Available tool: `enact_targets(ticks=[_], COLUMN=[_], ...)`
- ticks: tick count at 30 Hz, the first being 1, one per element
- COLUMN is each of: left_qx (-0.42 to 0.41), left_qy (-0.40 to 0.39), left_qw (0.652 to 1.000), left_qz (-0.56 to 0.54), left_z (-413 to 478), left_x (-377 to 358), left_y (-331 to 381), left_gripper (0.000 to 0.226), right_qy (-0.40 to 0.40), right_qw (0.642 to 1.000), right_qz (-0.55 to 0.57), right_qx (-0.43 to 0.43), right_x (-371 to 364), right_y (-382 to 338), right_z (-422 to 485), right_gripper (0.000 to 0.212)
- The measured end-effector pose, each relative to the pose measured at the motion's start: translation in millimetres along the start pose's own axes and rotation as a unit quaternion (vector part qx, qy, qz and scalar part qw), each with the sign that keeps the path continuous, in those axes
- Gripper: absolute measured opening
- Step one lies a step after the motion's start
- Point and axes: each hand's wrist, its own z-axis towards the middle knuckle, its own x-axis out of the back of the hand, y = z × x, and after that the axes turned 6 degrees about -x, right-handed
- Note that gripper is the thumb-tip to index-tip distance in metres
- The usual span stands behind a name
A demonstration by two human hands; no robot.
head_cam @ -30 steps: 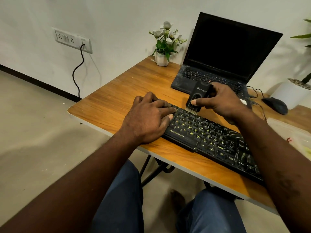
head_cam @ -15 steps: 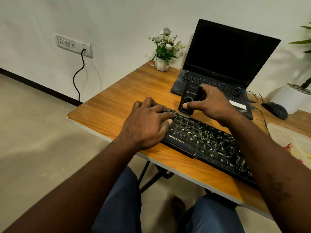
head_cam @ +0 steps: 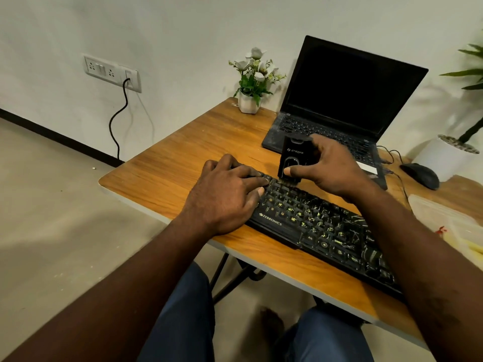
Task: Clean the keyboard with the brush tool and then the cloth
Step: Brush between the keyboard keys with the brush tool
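Observation:
A black keyboard (head_cam: 321, 226) with yellow-green legends lies slanted on the wooden table (head_cam: 167, 176). My left hand (head_cam: 224, 197) rests flat on the keyboard's left end, fingers stretched over the keys. My right hand (head_cam: 329, 165) grips a black brush tool (head_cam: 292, 158) upright, thumb on its front, bristles down on the keyboard's far top-left keys. A pale cloth-like sheet (head_cam: 449, 220) lies at the table's right edge, partly out of view.
An open black laptop (head_cam: 339, 100) stands behind the keyboard. A small white pot of flowers (head_cam: 252, 82) sits at the far left corner. A black mouse (head_cam: 420, 176) and its cable lie right, beside a large white planter (head_cam: 444, 158).
My right hand has slid the brush leftward along the top key row, now close to my left fingertips, and stood it more upright. My left hand stays put.

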Motion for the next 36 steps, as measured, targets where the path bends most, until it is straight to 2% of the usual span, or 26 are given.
enact_targets(ticks=[3, 7, 12, 17, 22, 26, 30, 34, 36], left_qx=[0.000, -0.001, 0.000, 0.002, 0.000, 0.005, 0.002, 0.004, 0.004], left_qy=[0.001, 0.007, 0.004, 0.009, -0.001, 0.003, -0.003, -0.004, -0.005], left_qw=[1.000, 1.000, 1.000, 1.000, 1.000, 1.000, 1.000, 1.000, 1.000], left_qz=[0.003, 0.006, 0.004, 0.009, 0.004, 0.011, 0.002, 0.007, 0.005], left_z=[0, 0, 0, -1, -1, -2, -1, 0, -1], left_x=[-1, -2, -3, -4, -1, -1, -2, 0, 1], left_y=[1, 0, 0, -4, 1, -4, 1, -2, -1], left_gripper=[0.050, 0.048, 0.048, 0.048, 0.049, 0.049, 0.049, 0.051, 0.051], right_qy=[0.042, -0.017, -0.011, -0.025, 0.050, -0.025, 0.034, -0.019, 0.001], right_qw=[0.999, 0.997, 0.999, 0.999, 0.996, 0.998, 0.998, 0.999, 0.999], right_qz=[-0.018, -0.023, -0.036, -0.002, -0.065, -0.018, -0.045, -0.015, -0.013], right_qx=[0.020, 0.070, 0.013, 0.045, 0.018, 0.050, 0.016, 0.033, 0.032], right_x=[1, -8, 9, -9, -1, -8, 0, -4, -4], right_y=[-5, -18, -3, -13, -9, -16, -9, -13, -14], right_z=[-5, -17, -24, -37, -35, -44, -44, -50, -49], right_gripper=[0.055, 0.046, 0.058, 0.050, 0.053, 0.045, 0.053, 0.045, 0.046])
